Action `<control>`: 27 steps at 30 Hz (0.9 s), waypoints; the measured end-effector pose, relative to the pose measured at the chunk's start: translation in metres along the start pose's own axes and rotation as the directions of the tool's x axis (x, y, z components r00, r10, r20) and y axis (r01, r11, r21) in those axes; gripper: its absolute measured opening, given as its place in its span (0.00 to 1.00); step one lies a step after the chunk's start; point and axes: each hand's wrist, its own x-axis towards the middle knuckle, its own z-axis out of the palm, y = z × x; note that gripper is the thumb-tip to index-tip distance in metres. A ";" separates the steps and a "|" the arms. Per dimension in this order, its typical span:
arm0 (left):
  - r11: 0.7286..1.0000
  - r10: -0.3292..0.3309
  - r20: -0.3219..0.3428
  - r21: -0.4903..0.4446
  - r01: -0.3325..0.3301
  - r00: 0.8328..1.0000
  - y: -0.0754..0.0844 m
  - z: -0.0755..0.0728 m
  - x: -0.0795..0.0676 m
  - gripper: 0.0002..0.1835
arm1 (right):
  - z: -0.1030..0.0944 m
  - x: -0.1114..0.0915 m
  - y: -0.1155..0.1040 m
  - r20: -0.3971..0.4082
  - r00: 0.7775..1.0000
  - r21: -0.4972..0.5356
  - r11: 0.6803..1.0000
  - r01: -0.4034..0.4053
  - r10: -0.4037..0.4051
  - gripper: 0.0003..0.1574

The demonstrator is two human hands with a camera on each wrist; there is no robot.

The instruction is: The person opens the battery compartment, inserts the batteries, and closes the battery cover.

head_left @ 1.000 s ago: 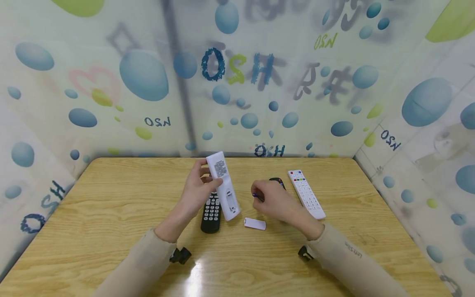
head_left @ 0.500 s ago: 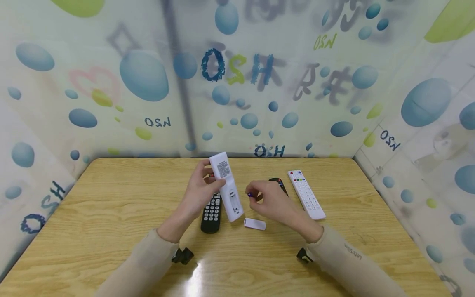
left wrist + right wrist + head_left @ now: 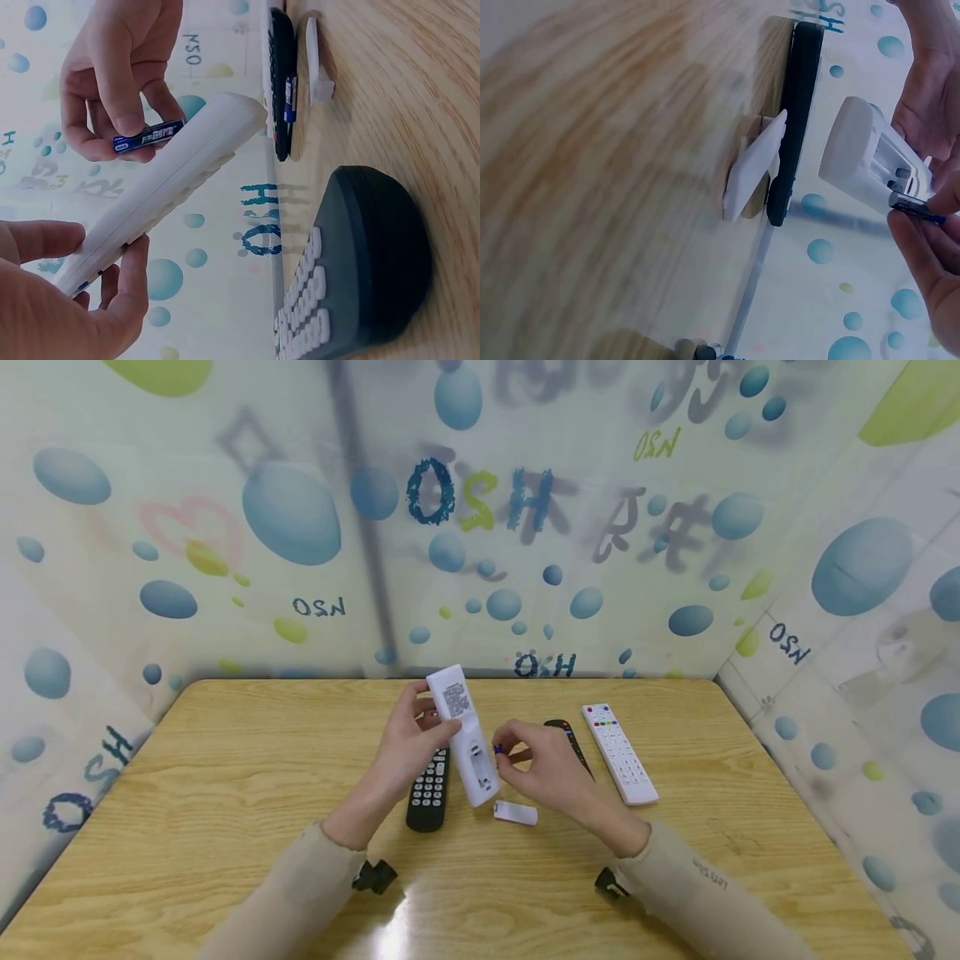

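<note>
My left hand point(image 3: 405, 743) grips a white remote control point(image 3: 468, 731), held tilted above the table with its back towards me. Its battery compartment point(image 3: 891, 166) lies uncovered, and metal contacts show in it. Between thumb and fingers, my right hand point(image 3: 543, 768) pinches a blue battery point(image 3: 154, 137). In the right wrist view the battery's end is right at the compartment's edge. The small white battery cover point(image 3: 515, 812) rests on the table below both hands. A black remote point(image 3: 427, 797) lies partly hidden under the left hand.
A second black remote point(image 3: 570, 737) lies behind the right hand, partly covered by it. Right of that is another white remote point(image 3: 619, 753), buttons up. Another blue battery point(image 3: 290, 99) shows beside a dark remote. A printed curtain point(image 3: 480, 568) stands behind the wooden table point(image 3: 225, 793).
The white remote in my left hand has shifted slightly right. My right hand has moved left with the battery, now close to the remote's compartment; more of the black remote behind it shows.
</note>
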 end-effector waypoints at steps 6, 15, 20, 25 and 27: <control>1.000 0.006 0.000 0.000 -0.006 1.000 0.003 0.002 -0.001 0.32 | 0.004 -0.001 -0.001 -0.055 0.998 0.036 0.999 0.031 -0.029 0.09; 1.000 0.025 -0.002 -0.008 -0.025 1.000 0.002 0.002 -0.001 0.30 | 0.008 -0.003 -0.006 -0.061 0.997 0.047 0.998 0.041 -0.039 0.10; 1.000 0.026 -0.002 -0.001 -0.026 1.000 0.001 0.002 0.000 0.31 | 0.009 -0.003 -0.009 -0.056 0.996 0.032 0.997 0.065 -0.063 0.08; 1.000 0.022 0.001 -0.013 -0.022 1.000 0.001 0.001 0.000 0.31 | 0.010 -0.003 -0.009 -0.050 0.996 -0.006 0.997 0.079 -0.080 0.07; 1.000 0.022 0.001 -0.018 -0.022 1.000 0.001 0.001 0.000 0.31 | 0.010 -0.003 -0.009 -0.052 0.995 -0.021 0.996 0.085 -0.086 0.06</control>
